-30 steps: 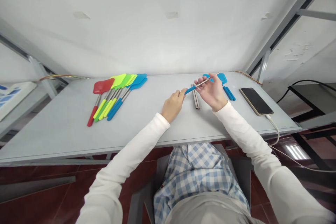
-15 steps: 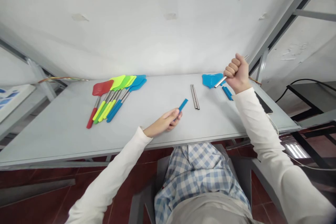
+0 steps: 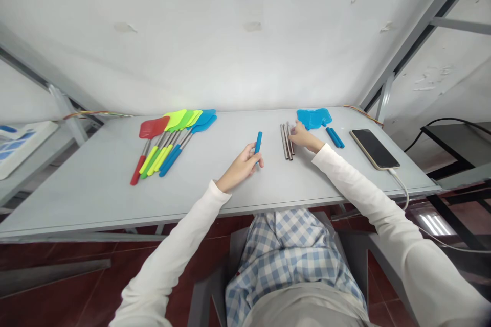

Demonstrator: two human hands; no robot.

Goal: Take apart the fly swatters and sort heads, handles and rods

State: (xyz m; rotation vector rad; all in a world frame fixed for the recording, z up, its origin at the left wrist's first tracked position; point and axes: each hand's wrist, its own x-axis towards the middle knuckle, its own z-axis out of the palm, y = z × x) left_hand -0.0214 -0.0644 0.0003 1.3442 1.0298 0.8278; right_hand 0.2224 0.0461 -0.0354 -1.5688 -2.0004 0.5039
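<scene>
My left hand [image 3: 244, 166] grips a blue handle tube [image 3: 258, 143], held upright-slanted just above the table, the thumb across it. Over to the right, my right hand [image 3: 302, 137] has its fingers closed on a metal tube [image 3: 293, 151]. That tube is down beside two other metal tubes [image 3: 284, 142] lying parallel on the table. Behind my right hand lie blue fly swatter heads [image 3: 314, 118], overlapping, so I cannot tell how many. Two blue handle tubes [image 3: 335, 138] rest side by side to the right of that hand.
At the left lies a fanned group of fly swatters [image 3: 171, 138] in red, yellow, green and blue. A phone [image 3: 375, 149] with a white cable lies at the right of the grey table [image 3: 103, 194]. The wall [image 3: 245, 71] rises along the back edge.
My right hand has come down and left from its raised position, bringing the metal tube beside the other two. My left hand has shifted slightly, turning the blue handle tube more upright.
</scene>
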